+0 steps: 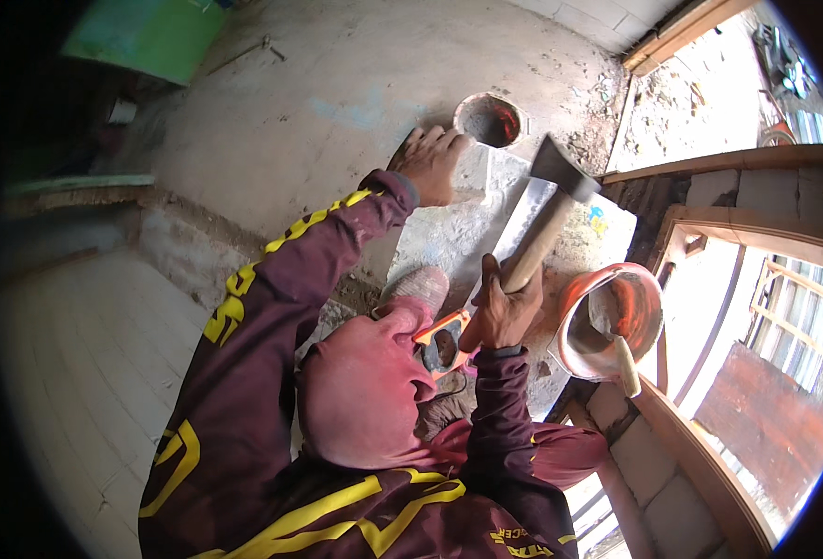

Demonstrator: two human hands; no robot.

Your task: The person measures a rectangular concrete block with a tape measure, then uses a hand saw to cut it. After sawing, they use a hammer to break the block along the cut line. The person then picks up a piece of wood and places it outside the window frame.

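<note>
My right hand [507, 312] is wrapped round the wooden handle of a hatchet [542, 233], whose dark head points up and away from me. Fingers stretched out, my left hand [430, 166] lies at the far left edge of a pale grey block [444, 233]. Close beside my right hand is a handsaw [444, 345] with an orange and black grip. Its blade appears to run along the blocks, partly hidden by my hand and the hatchet. My knee, in dusty red trousers, is bent below the block.
An orange-red bucket [607, 279] with a trowel [626, 363] in it stands to the right. Farther off sits a mortar-smeared pail [491, 121]. A hammer [267, 47] lies on the concrete floor [337, 74]. Wooden frames [710, 219] and block walls border the right side.
</note>
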